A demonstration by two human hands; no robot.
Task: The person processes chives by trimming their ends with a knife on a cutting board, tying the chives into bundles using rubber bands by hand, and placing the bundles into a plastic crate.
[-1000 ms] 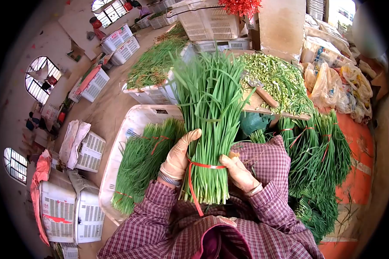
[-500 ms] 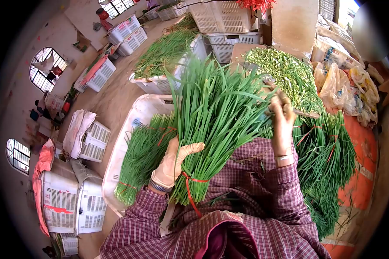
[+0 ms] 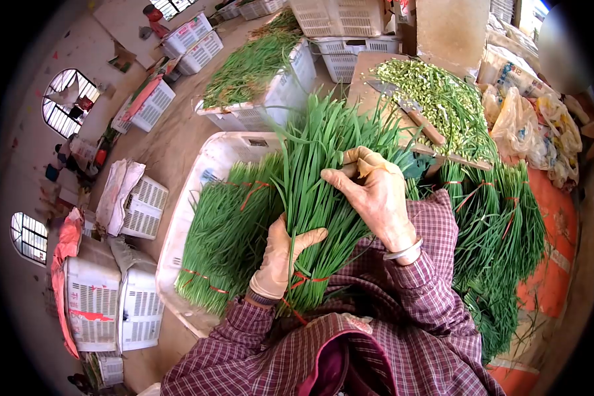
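Over our lap [image 3: 435, 214] is a tied bundle [image 3: 309, 162]. To its left, other bundles [image 3: 228, 228] lie in a crate [image 3: 195, 178], short of its far edge; a second crate [image 3: 300, 72] stands behind. To its right, more bundles [image 3: 495, 224] sit by the near edge of a board [image 3: 365, 72], on which a knife [image 3: 426, 125] lies left of a chopped heap [image 3: 435, 92].

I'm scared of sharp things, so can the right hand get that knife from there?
Probably yes: the right hand is nearby, at the green bundle, and the knife lies with its wooden handle nearer and uncovered.
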